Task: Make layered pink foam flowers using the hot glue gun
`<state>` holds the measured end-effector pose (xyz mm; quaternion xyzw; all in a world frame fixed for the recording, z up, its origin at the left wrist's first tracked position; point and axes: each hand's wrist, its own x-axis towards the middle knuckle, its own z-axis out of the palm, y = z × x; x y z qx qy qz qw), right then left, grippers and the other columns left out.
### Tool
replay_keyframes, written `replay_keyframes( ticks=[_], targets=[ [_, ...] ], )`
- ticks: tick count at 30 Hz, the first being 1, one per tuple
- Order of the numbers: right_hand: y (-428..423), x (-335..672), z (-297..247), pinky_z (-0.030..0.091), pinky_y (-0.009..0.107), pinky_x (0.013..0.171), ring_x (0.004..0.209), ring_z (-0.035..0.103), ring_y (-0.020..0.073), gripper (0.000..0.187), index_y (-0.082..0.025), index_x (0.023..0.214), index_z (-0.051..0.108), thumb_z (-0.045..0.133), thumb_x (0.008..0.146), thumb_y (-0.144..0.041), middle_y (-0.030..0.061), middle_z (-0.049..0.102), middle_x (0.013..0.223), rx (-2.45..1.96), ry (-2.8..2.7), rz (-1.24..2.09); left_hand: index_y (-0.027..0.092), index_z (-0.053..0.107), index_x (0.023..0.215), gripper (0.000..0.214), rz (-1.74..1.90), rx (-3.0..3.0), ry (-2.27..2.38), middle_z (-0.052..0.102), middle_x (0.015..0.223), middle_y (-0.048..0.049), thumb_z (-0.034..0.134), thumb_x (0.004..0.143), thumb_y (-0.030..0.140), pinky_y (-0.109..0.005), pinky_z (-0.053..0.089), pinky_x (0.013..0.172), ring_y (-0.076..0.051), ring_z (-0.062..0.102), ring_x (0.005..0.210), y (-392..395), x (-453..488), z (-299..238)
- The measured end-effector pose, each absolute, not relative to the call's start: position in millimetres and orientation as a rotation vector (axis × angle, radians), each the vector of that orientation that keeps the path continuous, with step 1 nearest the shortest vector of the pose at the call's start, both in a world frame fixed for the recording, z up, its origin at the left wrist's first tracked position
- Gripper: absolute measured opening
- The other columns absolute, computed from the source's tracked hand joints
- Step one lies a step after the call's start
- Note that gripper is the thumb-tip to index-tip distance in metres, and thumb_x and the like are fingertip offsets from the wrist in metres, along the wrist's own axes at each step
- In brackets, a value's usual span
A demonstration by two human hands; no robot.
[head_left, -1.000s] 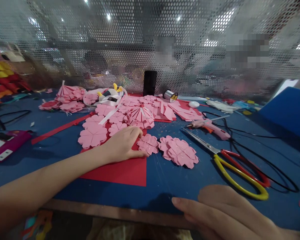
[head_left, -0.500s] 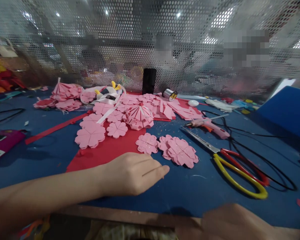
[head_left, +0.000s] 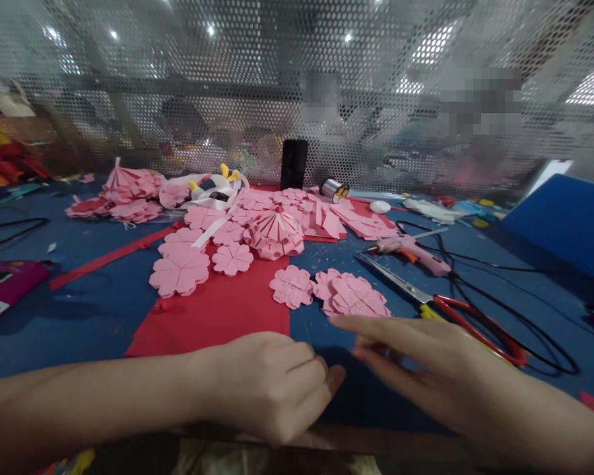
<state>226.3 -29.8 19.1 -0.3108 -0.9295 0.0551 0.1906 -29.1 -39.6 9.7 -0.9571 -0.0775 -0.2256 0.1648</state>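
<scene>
My left hand [head_left: 282,386] is closed above the table's front edge, fingers curled and thumb pressed in; whatever it may hold is hidden. My right hand [head_left: 426,363] reaches in from the right, index finger and thumb apart, with nothing visible between them. Its index fingertip is at the near edge of the stacked pink paper flowers [head_left: 359,295]; I cannot tell whether it touches them. A single pink paper flower [head_left: 292,287] lies just left of that stack. Behind my right hand are scissors [head_left: 480,330] with red and yellow handles, the yellow one mostly covered.
A pink glue gun [head_left: 416,254] with a black cable lies beyond the scissors. Red paper [head_left: 228,303] carries more flowers and a pleated pink paper ball [head_left: 277,232]. Farther back stand a black phone [head_left: 294,163] and a thread spool [head_left: 334,190], before a perforated metal panel [head_left: 218,86].
My right hand has risen from the bottom edge and come left to the flower stack, covering part of the scissors. My left hand has moved slightly nearer to me, still closed.
</scene>
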Motion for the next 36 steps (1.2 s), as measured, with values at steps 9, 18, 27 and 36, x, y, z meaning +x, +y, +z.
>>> replay_keyframes(
  ticks=[9,18,27,36],
  targets=[
    [-14.6,180.8,-4.0,0.057,0.025,0.079,0.092,0.067,0.014,0.031,-0.016,0.12,0.064,0.046,0.096,-0.011,0.009,0.071,0.103,-0.551,-2.577,0.472,0.007,0.075,0.092,0.018,-0.75,-2.75,-0.075,0.064,0.068,-0.0066,0.06,0.088,0.015,-0.029,0.049,0.047,-0.015,0.057,0.057,-40.9,-21.2,11.0],
    [-21.1,177.7,-7.9,0.057,0.021,0.083,0.094,0.068,0.0134,0.027,-0.015,0.119,0.063,0.048,0.096,-0.014,0.0085,0.071,0.105,-0.568,-2.389,0.286,0.021,0.046,0.105,0.028,-1.091,-2.725,-1.139,0.065,0.089,-0.0069,0.047,0.078,0.012,-0.037,0.056,0.065,-0.021,0.064,0.075,-0.4,-75.7,9.1],
    [-27.2,176.9,0.6,0.06,0.016,0.079,0.086,0.072,0.0114,0.028,-0.016,0.105,0.07,0.048,0.091,-0.005,0.0065,0.075,0.097,-0.698,-2.256,0.151,0.02,0.033,0.125,0.053,-0.749,-2.947,-1.627,0.052,0.137,-0.0184,0.06,0.082,0.03,-0.05,0.048,0.103,-0.032,0.053,0.126,21.1,-64.1,-13.2],
    [-26.9,183.2,1.3,0.059,0.014,0.081,0.088,0.072,0.0108,0.027,-0.014,0.104,0.071,0.05,0.089,-0.004,0.0072,0.075,0.1,-0.728,-2.279,0.106,0.019,0.037,0.12,0.045,-0.703,-2.785,-1.611,0.06,0.118,-0.0154,0.061,0.087,0.039,-0.047,0.053,0.089,-0.032,0.06,0.11,12.8,-59.8,-18.8]
  ],
)
